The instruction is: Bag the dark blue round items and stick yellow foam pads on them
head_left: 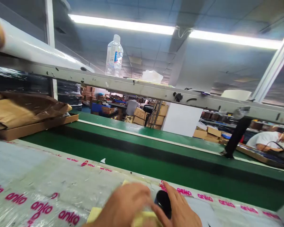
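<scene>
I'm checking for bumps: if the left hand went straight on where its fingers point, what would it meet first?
Probably the dark cylinder in the right hand; the left hand is blurred and depth is unclear.

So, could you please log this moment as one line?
left hand: blurred, over yellow sheet material | right hand: thumb and fingers around black cylindrical object

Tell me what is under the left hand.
Yellow material shows at several edges of the left hand, over the pink-lettered table covering. What lies directly beneath the hand is covered and cannot be seen.
</scene>
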`<state>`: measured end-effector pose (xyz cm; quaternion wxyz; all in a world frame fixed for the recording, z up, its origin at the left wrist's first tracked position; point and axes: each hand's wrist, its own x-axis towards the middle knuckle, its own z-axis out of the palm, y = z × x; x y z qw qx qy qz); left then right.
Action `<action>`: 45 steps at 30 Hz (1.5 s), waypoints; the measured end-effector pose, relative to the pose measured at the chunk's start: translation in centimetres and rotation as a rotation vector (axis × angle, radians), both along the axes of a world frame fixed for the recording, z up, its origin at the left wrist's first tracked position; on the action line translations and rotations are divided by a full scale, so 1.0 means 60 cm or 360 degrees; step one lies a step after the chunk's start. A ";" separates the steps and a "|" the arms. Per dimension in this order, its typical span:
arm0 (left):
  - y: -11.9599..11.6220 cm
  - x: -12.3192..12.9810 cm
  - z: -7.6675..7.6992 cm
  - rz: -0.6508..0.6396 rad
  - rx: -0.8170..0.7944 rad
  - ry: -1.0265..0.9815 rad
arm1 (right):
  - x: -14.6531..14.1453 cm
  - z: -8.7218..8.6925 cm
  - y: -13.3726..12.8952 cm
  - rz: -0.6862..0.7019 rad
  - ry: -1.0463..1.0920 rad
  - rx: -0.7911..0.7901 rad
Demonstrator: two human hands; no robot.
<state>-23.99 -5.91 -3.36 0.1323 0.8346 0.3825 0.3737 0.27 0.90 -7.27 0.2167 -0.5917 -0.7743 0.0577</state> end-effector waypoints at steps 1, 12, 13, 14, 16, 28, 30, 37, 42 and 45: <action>0.019 -0.017 0.011 0.0202 -0.0048 -0.0048 | 0.009 0.004 -0.005 -0.0095 0.0129 -0.0004; 0.071 -0.041 -0.001 0.0723 -0.0659 0.0096 | 0.048 -0.063 0.012 0.0253 0.0515 -0.0165; 0.077 -0.042 -0.005 0.0669 -0.0696 -0.0016 | 0.044 -0.066 0.014 0.0236 0.0522 -0.0172; 0.084 -0.044 -0.008 0.0600 -0.0738 -0.0153 | 0.040 -0.066 0.015 0.0216 0.0533 -0.0169; 0.095 -0.045 -0.011 0.0445 -0.0803 -0.0465 | 0.036 -0.065 0.018 0.0181 0.0549 -0.0134; 0.088 -0.004 -0.006 0.0134 -0.0859 -0.1107 | 0.031 -0.019 0.010 0.0005 0.0491 -0.0211; 0.087 -0.002 -0.014 0.0108 -0.0874 -0.1140 | 0.020 -0.010 0.012 -0.0113 0.0258 -0.0173; 0.067 -0.019 -0.017 0.0142 -0.0920 -0.1144 | 0.057 -0.025 0.050 0.0306 0.0142 -0.0283; 0.057 -0.019 -0.018 0.0149 -0.0904 -0.1149 | 0.052 0.010 0.032 0.0222 0.0094 -0.0343; 0.057 -0.015 -0.023 0.0138 -0.0864 -0.1131 | 0.030 0.023 0.020 -0.0067 -0.0006 -0.0266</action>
